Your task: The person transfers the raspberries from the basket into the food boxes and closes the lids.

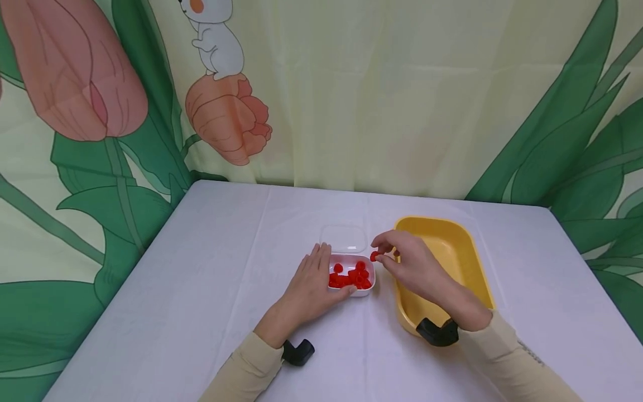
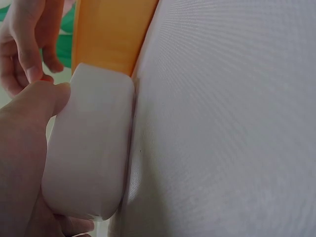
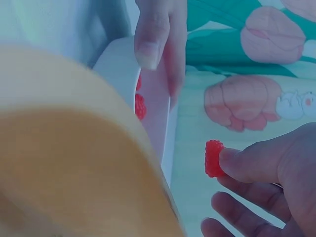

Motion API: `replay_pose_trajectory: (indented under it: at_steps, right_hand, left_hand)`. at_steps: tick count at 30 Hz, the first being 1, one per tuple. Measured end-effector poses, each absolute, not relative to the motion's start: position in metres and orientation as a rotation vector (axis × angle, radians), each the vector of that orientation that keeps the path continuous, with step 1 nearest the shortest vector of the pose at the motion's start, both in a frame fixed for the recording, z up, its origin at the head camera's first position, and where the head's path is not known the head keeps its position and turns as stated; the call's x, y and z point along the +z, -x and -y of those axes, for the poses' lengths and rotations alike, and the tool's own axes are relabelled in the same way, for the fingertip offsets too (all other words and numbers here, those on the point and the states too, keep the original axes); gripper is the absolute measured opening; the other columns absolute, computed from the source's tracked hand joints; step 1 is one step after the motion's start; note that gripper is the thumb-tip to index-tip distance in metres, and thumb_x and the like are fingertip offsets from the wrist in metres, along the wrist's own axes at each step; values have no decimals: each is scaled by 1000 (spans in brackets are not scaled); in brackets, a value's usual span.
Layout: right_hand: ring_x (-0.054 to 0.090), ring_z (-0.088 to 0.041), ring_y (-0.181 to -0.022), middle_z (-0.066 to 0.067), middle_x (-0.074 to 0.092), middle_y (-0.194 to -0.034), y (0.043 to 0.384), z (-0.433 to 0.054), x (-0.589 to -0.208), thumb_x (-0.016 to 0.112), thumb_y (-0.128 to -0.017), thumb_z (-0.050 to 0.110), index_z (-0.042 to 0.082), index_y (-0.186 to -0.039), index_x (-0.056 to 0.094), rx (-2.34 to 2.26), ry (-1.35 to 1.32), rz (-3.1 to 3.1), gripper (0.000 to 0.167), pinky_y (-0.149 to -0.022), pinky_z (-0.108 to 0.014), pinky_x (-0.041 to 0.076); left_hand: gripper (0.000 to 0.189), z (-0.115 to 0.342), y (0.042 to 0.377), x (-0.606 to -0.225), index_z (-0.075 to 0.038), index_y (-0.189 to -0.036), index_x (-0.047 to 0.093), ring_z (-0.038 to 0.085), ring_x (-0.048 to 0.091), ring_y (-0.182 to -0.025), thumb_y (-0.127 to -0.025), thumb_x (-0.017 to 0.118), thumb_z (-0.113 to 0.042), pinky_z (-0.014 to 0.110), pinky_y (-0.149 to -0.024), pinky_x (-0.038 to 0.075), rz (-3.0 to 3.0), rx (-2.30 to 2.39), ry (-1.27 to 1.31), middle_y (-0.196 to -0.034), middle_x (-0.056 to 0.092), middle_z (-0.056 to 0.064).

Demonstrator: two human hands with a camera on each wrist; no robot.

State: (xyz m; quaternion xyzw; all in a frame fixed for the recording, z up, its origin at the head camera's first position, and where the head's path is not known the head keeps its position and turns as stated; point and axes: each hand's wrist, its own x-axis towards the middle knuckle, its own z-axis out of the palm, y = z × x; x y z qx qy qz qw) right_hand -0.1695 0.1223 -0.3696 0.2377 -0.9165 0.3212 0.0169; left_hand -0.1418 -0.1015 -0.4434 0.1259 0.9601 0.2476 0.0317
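A small white box (image 1: 364, 292) with a pinkish inside holds several red raspberries (image 1: 345, 279). My left hand (image 1: 315, 282) rests along the box's left end with its fingers straight, and its thumb lies at the front rim. In the left wrist view, that thumb touches the top edge of the white box (image 2: 91, 143). Just off the box's right rim, my right hand (image 1: 414, 265) pinches one raspberry (image 3: 214, 158) between thumb and forefinger. The other fingers of the right hand (image 3: 276, 182) are loosely bent in the right wrist view.
A yellow tray (image 1: 472, 251) stands right of the white box, under my right hand and forearm. Behind the box lies a clear plastic lid (image 1: 344, 238). A white cloth (image 1: 176, 312) covers the table, and a printed curtain (image 1: 377, 100) hangs behind it.
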Motion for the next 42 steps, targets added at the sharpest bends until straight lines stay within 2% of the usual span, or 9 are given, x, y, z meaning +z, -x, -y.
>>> replay_pose_trajectory:
  at_steps: [12,25,42]
  right_hand:
    - [63,-14,-93,1,71,-100,168,-113,-368,74,-86,4,11,-111,69,1003,-784,2868,27,-82,-34,55]
    - [64,-18,-96,-2,72,-103,169,-99,-369,74,-84,2,9,-113,69,980,-834,2893,30,-84,-39,58]
    - [63,-19,-95,-5,72,-102,171,-93,-373,73,-84,-1,8,-112,69,973,-830,2934,29,-84,-40,59]
  left_hand:
    - [104,102,143,-442,-6,-157,20,33,23,-151,-81,70,-57,53,-119,30,-2968,759,-409,-162,27,13]
    - [104,103,143,-441,-5,-157,20,34,21,-152,-81,69,-58,53,-120,28,-2969,765,-422,-162,27,13]
    - [103,103,143,-442,-6,-157,20,33,20,-152,-82,68,-59,53,-121,27,-2957,758,-410,-163,26,12]
